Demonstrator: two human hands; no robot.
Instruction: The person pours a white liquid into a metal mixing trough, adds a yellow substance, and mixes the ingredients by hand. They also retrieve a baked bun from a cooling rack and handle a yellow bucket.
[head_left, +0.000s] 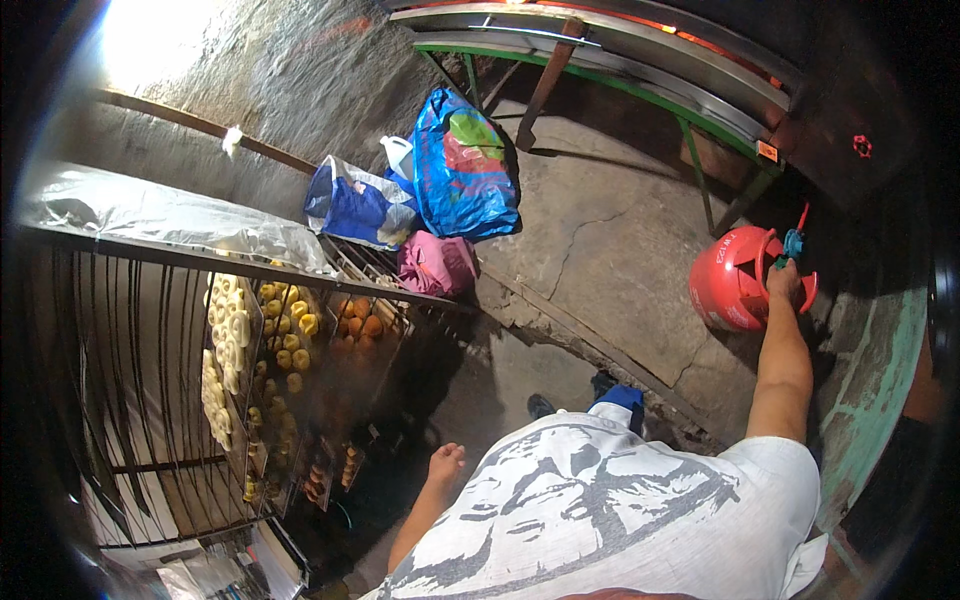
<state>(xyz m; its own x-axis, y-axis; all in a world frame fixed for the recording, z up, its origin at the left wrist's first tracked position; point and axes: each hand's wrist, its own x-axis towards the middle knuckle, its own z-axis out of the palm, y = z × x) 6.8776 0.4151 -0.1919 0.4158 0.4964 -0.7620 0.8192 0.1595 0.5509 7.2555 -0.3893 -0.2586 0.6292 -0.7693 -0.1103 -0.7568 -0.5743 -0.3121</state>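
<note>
My right hand (783, 279) reaches out to the valve at the top of a red gas cylinder (724, 281), inside its collar. Part of a green piece shows at my fingertips, and a blue regulator (793, 241) with a red hose sits just beyond them. What exactly my fingers grip cannot be made out. My left hand (448, 463) hangs low beside my body with its fingers curled, and nothing shows in it. The cylinder stands on the concrete floor at the right, beside a metal frame with green legs (694, 161).
A tall rack (187, 259) at the left holds trays of dough pieces (229, 330) and browned buns (360, 326). By the wall lie a blue plastic bag (461, 172), a pink bag (435, 264) and a white jug (397, 156). A raised floor edge (592, 341) crosses before my feet.
</note>
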